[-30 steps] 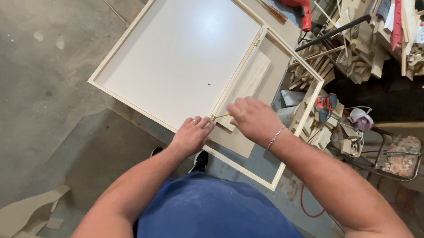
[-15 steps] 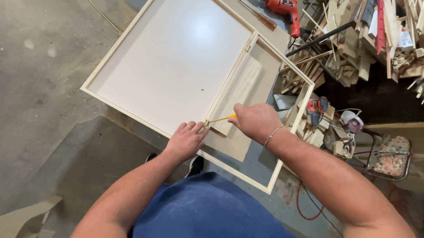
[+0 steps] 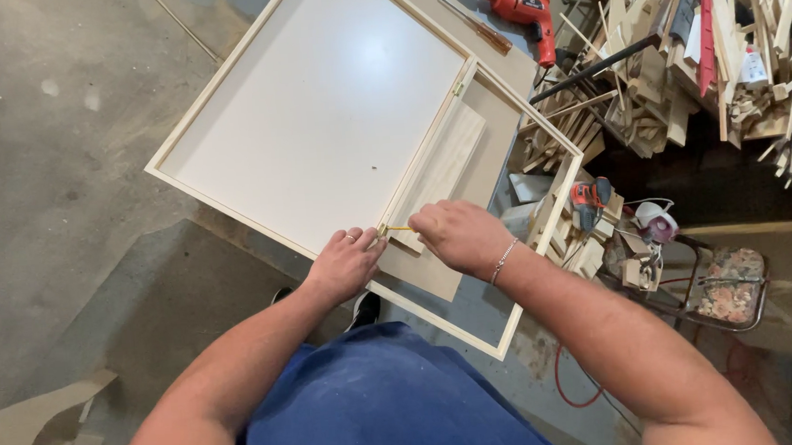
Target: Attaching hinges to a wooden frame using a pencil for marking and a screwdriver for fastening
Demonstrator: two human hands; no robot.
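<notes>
Head view: the left hand [image 3: 343, 265] presses fingertips on the white framed panel [image 3: 314, 117] at its near corner; just beside it the right hand [image 3: 457, 237] is closed around a slim yellow tool [image 3: 396, 229]; a red drill [image 3: 520, 7] lies far right

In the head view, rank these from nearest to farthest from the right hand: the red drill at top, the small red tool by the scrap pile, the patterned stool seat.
From the right hand:
1. Small red tool, just to its right by the scrap wood.
2. Patterned stool seat, farther right, lower.
3. Red drill, far up at the frame's top edge.
</notes>
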